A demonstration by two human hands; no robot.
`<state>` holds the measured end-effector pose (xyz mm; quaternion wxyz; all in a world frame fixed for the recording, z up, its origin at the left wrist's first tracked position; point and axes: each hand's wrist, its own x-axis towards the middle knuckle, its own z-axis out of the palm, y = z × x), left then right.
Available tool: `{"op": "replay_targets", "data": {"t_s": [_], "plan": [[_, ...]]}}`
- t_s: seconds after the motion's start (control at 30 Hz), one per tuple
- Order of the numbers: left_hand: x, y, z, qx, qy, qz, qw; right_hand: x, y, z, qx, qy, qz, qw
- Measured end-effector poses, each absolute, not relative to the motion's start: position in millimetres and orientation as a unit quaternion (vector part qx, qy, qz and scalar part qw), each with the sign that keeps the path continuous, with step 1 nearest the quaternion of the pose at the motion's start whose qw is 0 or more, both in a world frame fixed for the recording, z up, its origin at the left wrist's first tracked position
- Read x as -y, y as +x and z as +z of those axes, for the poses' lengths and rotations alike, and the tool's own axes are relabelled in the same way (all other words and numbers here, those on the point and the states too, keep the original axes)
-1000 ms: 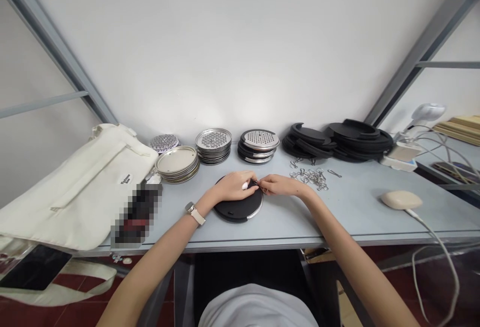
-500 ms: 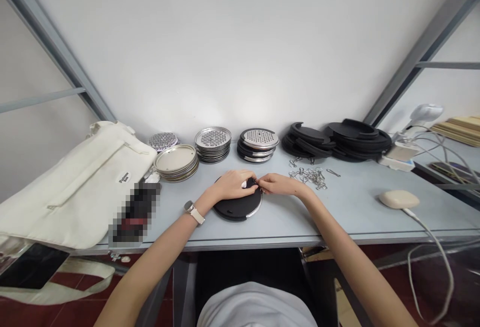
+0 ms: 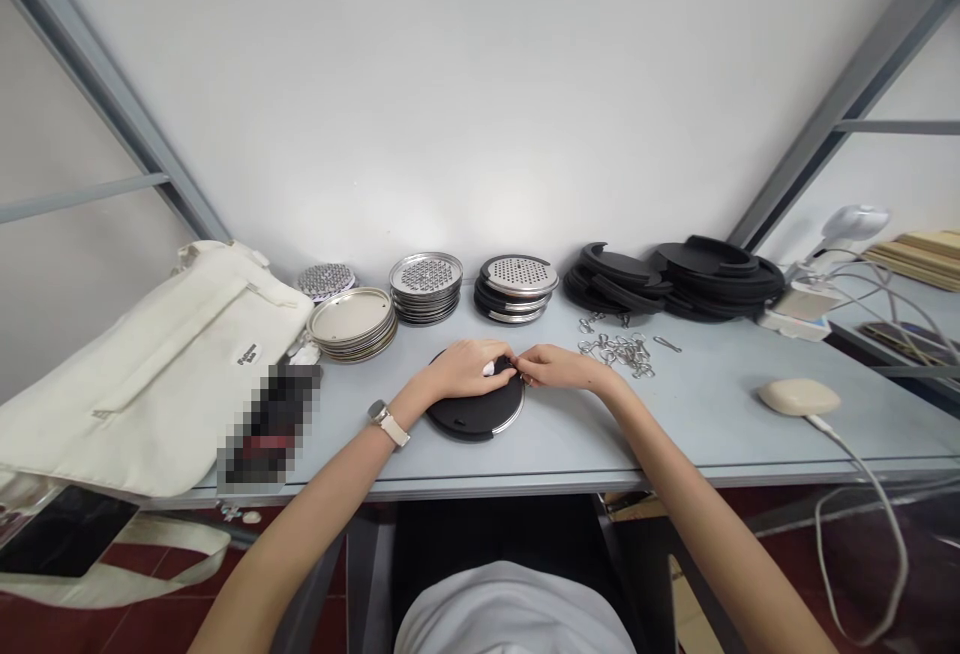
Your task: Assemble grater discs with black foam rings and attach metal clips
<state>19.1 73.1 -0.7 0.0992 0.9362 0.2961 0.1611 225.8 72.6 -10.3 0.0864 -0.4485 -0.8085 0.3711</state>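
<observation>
A round black disc (image 3: 476, 409) with a silver edge showing at its lower right lies flat on the grey table in front of me. My left hand (image 3: 471, 370) rests across its top, thumb and fingers closed at the disc's far right edge. Close against those fingertips, my right hand (image 3: 551, 368) pinches a small metal clip, mostly hidden by the fingers. A small black knob (image 3: 460, 422) stands up near the disc's front. Loose wire clips (image 3: 626, 352) are scattered to the right, beyond my right hand.
Along the wall stand stacks of plain metal discs (image 3: 351, 319), grater discs (image 3: 426, 279), silver-and-black discs (image 3: 517, 279) and black holders (image 3: 619, 269), (image 3: 705, 259). A white bag (image 3: 165, 374) lies left. A cream-coloured device (image 3: 799, 396) with a cable sits right.
Both hands keep nearly the same place at the disc's right edge, with only slight finger movement. The whole view has shifted a little.
</observation>
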Motion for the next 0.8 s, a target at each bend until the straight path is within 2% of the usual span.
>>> {"op": "replay_targets", "data": {"t_s": [0.8], "plan": [[-71.6, 19.9, 1.0, -0.312, 0.928, 0.161, 0.122, -71.8, 226.2, -6.2, 0.821, -0.44, 0.356, 0.074]]}}
